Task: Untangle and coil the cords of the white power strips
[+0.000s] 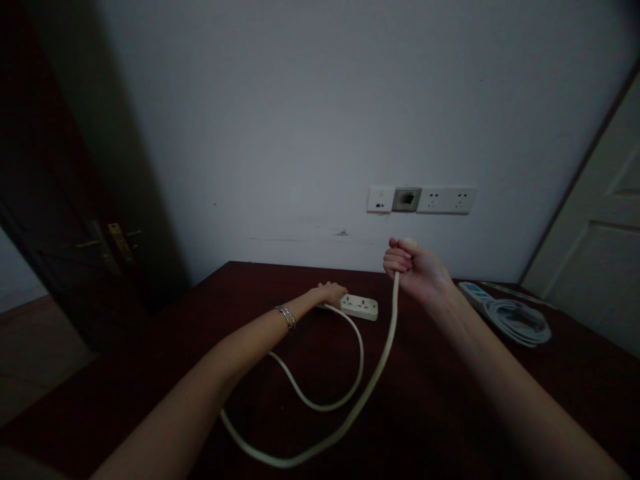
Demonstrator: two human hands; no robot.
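Observation:
A white power strip (361, 307) lies on the dark red table, and my left hand (331, 294) grips its left end, hiding that part. Its white cord (361, 360) loops across the table, passes behind my left forearm and rises to my right hand (407, 260). That hand is raised just below the wall outlets, its fingers closed around the cord's plug (410, 243). Only a pale bit of the plug shows above the fist; its pins are hidden.
Wall sockets (446, 200) and a grey-framed outlet (406, 199) sit in a row above the table (280, 283). A coiled white cable (520, 323) lies at right with another power strip (473, 291). A dark door (60, 200) stands at left, a pale door (600, 267) at right.

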